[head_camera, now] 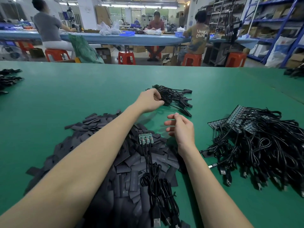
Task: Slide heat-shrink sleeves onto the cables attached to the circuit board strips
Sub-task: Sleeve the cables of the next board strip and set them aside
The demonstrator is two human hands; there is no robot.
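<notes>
A heap of flat black heat-shrink sleeves (102, 155) lies on the green table (82, 89) under my left forearm. On it rests a small green circuit board strip (145, 138) with black USB cables (156, 183) trailing toward me. My left hand (150, 100) reaches forward and pinches the cables of a sleeved bundle (176, 97) at the middle of the table. My right hand (181, 127) hovers just behind the board strip with its fingers loosely curled, holding nothing.
A big tangle of board strips with black cables (256, 145) fills the right side. More black cable bundles (8, 79) lie at the far left edge and at the far right corner (294, 71). Beyond the table, people sit on red stools (126, 57).
</notes>
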